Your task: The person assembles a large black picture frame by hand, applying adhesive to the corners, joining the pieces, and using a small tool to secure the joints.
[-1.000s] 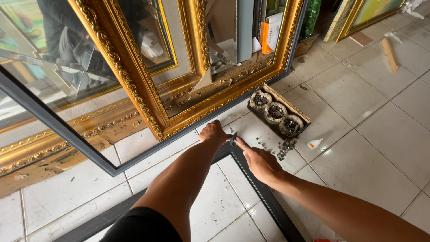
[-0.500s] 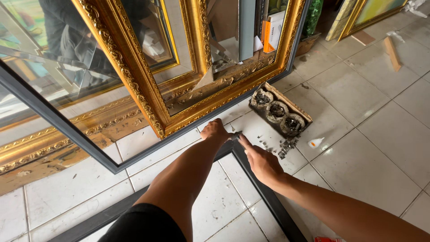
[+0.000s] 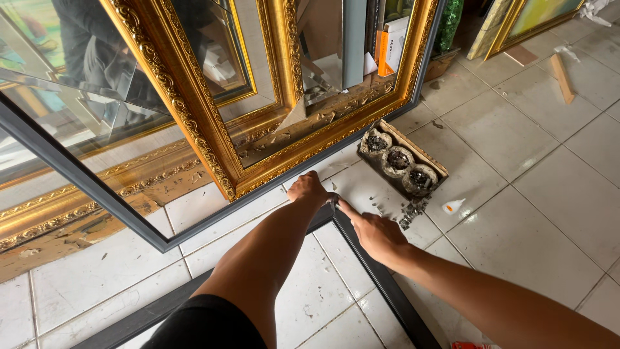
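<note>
My left hand [image 3: 309,189] presses palm-down on the corner of the dark frame [image 3: 381,278] lying flat on the floor, fingers [image 3: 303,179] curled over the joint w/ nothing pinched between them. My right hand [image 3: 374,234] sits just right of it, index finger out straight to the same corner; the rest of the fingers are loosely folded, holding nothing I can make out. The frame's near rail runs back from that corner toward me under my right forearm, the other rail off to the left. Both hands meet at the corner; left is nearer. Beyond my fingertips stands a gilt mirror [image 3: 213,148]; right of them, a wooden tray [image 3: 403,158] w/ three round pieces.
</note>
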